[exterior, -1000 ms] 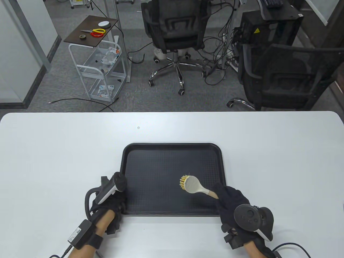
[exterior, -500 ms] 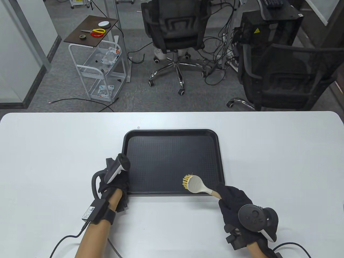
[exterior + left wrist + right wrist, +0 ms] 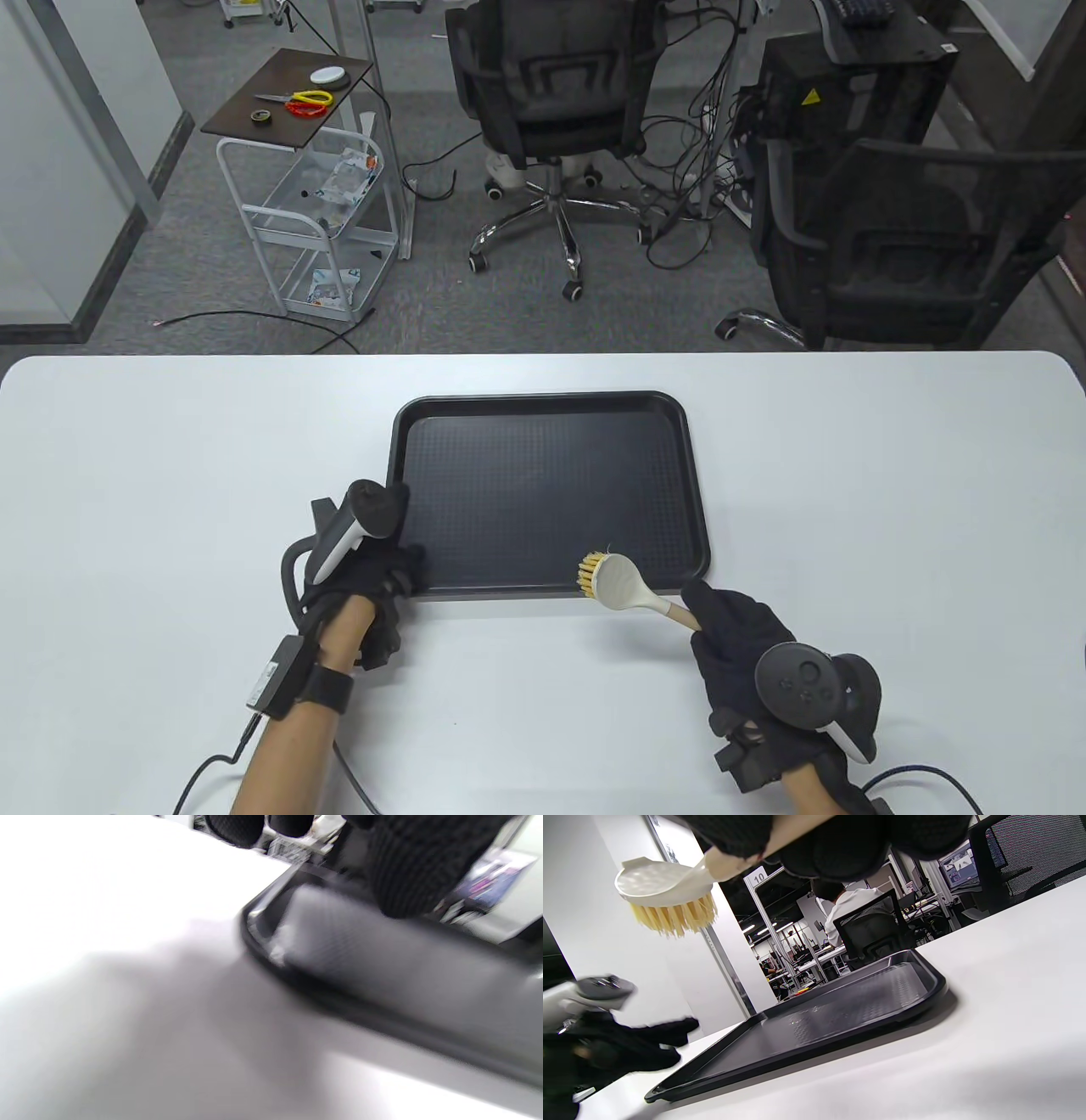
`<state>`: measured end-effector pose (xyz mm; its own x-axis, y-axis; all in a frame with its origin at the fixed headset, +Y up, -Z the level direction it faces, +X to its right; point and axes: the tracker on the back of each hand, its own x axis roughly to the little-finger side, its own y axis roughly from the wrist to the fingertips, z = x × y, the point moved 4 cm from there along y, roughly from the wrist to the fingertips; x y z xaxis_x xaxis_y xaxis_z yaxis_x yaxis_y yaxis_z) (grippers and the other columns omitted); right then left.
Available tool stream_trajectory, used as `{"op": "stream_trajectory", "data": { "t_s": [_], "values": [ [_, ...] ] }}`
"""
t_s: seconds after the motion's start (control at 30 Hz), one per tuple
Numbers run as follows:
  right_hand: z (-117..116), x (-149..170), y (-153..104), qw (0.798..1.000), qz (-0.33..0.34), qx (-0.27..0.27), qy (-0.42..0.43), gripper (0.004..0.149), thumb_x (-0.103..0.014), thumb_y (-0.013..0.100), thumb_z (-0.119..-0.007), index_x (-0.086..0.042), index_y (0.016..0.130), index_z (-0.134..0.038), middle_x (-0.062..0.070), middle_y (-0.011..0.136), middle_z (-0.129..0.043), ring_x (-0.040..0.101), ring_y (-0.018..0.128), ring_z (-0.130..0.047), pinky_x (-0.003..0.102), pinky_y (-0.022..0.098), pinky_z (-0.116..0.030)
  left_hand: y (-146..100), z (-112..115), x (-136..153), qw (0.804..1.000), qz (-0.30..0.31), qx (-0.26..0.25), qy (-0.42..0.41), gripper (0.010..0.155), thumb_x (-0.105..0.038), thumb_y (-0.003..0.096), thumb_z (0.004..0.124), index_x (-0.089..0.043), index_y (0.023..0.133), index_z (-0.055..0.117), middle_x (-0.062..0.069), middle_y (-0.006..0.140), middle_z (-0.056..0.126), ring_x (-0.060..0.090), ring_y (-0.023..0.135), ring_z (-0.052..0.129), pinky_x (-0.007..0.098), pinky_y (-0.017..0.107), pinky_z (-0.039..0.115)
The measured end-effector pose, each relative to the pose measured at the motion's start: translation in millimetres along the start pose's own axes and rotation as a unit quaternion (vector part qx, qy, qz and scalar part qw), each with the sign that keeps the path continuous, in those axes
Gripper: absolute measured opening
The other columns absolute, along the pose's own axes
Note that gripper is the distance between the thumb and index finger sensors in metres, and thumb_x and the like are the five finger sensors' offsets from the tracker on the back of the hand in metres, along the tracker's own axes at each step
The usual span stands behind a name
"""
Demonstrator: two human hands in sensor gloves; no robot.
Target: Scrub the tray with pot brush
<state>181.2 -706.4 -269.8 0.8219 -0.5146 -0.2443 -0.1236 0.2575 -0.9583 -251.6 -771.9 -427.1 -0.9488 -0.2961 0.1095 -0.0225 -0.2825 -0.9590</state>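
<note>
A black tray (image 3: 543, 484) lies flat on the white table; it also shows in the left wrist view (image 3: 382, 955) and the right wrist view (image 3: 840, 1005). My left hand (image 3: 386, 581) is at the tray's near left corner. Its fingers (image 3: 403, 870) hang spread over the rim there, gripping nothing; whether they touch the tray I cannot tell. My right hand (image 3: 734, 637) grips the wooden handle of the pot brush (image 3: 615, 581). The white head with yellow bristles (image 3: 666, 887) hangs in the air above the tray's near right edge, bristles down.
The white table (image 3: 170, 475) stretches wide on both sides of the tray. Black office chairs (image 3: 551, 76) and a small cart (image 3: 314, 212) stand on the floor beyond the far edge. Glove cables trail off the near edge.
The tray has slid away from me across the table, with my left hand following at its near left corner. My right hand and the brush have hardly moved.
</note>
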Motion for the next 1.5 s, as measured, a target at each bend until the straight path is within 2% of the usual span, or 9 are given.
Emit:
{"op": "stream_trajectory", "data": {
  "t_s": [0.17, 0.33, 0.5, 0.6, 0.8, 0.93, 1.2, 1.4, 1.5],
  "values": [
    [-6, 0, 1, 1.0, 0.001, -0.017, -0.014, 0.057, -0.032, 0.047, -0.081, -0.026, 0.101, -0.066, 0.006, 0.094, -0.075, 0.023, 0.071, -0.087, 0.047, 0.054, -0.076, -71, -16, -28, 0.989, 0.142, -0.034, -0.031, 0.084, -0.061, 0.0408, 0.082, -0.051, 0.108, 0.032, -0.014, 0.118, 0.015, 0.025, 0.113, 0.019, 0.05, 0.081, 0.014],
    [-11, 3, 1, 0.999, -0.007, -0.021, -0.022, 0.058, -0.033, 0.046, -0.083, -0.026, 0.101, -0.066, 0.005, 0.093, -0.076, 0.021, 0.069, -0.088, 0.045, 0.053, -0.077, -107, -2, -24, 0.981, 0.187, -0.025, -0.048, 0.083, -0.062, 0.0409, 0.081, -0.049, 0.108, 0.034, -0.013, 0.118, 0.016, 0.025, 0.114, 0.016, 0.05, 0.082, 0.015],
    [-21, 9, 4, 0.998, -0.022, -0.051, -0.032, 0.061, -0.035, 0.045, -0.085, -0.025, 0.102, -0.064, 0.006, 0.093, -0.074, 0.02, 0.067, -0.09, 0.044, 0.051, -0.08, -103, 18, -13, 0.984, 0.172, 0.01, -0.04, 0.083, -0.061, 0.0414, 0.081, -0.048, 0.109, 0.034, -0.013, 0.118, 0.015, 0.024, 0.114, 0.012, 0.05, 0.081, 0.011],
    [-28, 9, 6, 0.997, -0.03, -0.061, -0.036, 0.062, -0.034, 0.045, -0.086, -0.025, 0.102, -0.064, 0.006, 0.092, -0.074, 0.02, 0.067, -0.09, 0.044, 0.051, -0.08, -99, 19, -9, 0.984, 0.169, 0.013, -0.057, 0.081, -0.059, 0.0421, 0.08, -0.048, 0.108, 0.036, -0.013, 0.118, 0.017, 0.025, 0.114, 0.014, 0.05, 0.081, 0.012],
    [-48, -23, 16, 0.995, 0.009, -0.09, -0.051, 0.056, -0.034, 0.047, -0.081, -0.028, 0.1, -0.064, 0.003, 0.094, -0.074, 0.022, 0.074, -0.088, 0.048, 0.058, -0.076, -99, 14, -3, 0.983, 0.167, 0.008, -0.078, 0.082, -0.059, 0.0413, 0.081, -0.048, 0.108, 0.036, -0.012, 0.118, 0.017, 0.025, 0.114, 0.014, 0.05, 0.081, 0.011],
    [-79, -53, 32, 0.983, 0.04, -0.167, -0.069, 0.055, -0.033, 0.048, -0.078, -0.028, 0.1, -0.062, 0.0, 0.096, -0.073, 0.024, 0.08, -0.083, 0.051, 0.065, -0.069, -100, 12, -3, 0.982, 0.168, 0.005, -0.082, 0.08, -0.059, 0.0422, 0.081, -0.047, 0.109, 0.036, -0.012, 0.118, 0.017, 0.025, 0.114, 0.014, 0.05, 0.081, 0.01],
    [-146, -77, 51, 0.963, 0.051, -0.24, -0.108, 0.052, -0.032, 0.047, -0.078, -0.03, 0.098, -0.066, -0.001, 0.095, -0.076, 0.025, 0.085, -0.08, 0.054, 0.07, -0.062, -101, 12, -3, 0.983, 0.169, 0.012, -0.075, 0.082, -0.059, 0.0416, 0.082, -0.047, 0.109, 0.037, -0.012, 0.118, 0.017, 0.025, 0.114, 0.014, 0.049, 0.08, 0.009],
    [-164, -75, 51, 0.961, 0.041, -0.227, -0.153, 0.051, -0.033, 0.047, -0.08, -0.031, 0.097, -0.071, -0.002, 0.095, -0.081, 0.026, 0.089, -0.081, 0.055, 0.07, -0.062, -102, 11, -3, 0.981, 0.176, 0.009, -0.077, 0.081, -0.059, 0.0418, 0.081, -0.047, 0.109, 0.037, -0.012, 0.118, 0.017, 0.024, 0.114, 0.014, 0.049, 0.08, 0.008],
    [-170, -73, 48, 0.95, 0.047, -0.229, -0.205, 0.052, -0.034, 0.047, -0.081, -0.031, 0.097, -0.071, -0.002, 0.095, -0.082, 0.026, 0.09, -0.08, 0.052, 0.068, -0.065, -102, 12, -4, 0.981, 0.179, 0.008, -0.076, 0.081, -0.059, 0.0419, 0.081, -0.047, 0.109, 0.036, -0.012, 0.118, 0.017, 0.025, 0.114, 0.014, 0.049, 0.08, 0.008]
  ]
}}
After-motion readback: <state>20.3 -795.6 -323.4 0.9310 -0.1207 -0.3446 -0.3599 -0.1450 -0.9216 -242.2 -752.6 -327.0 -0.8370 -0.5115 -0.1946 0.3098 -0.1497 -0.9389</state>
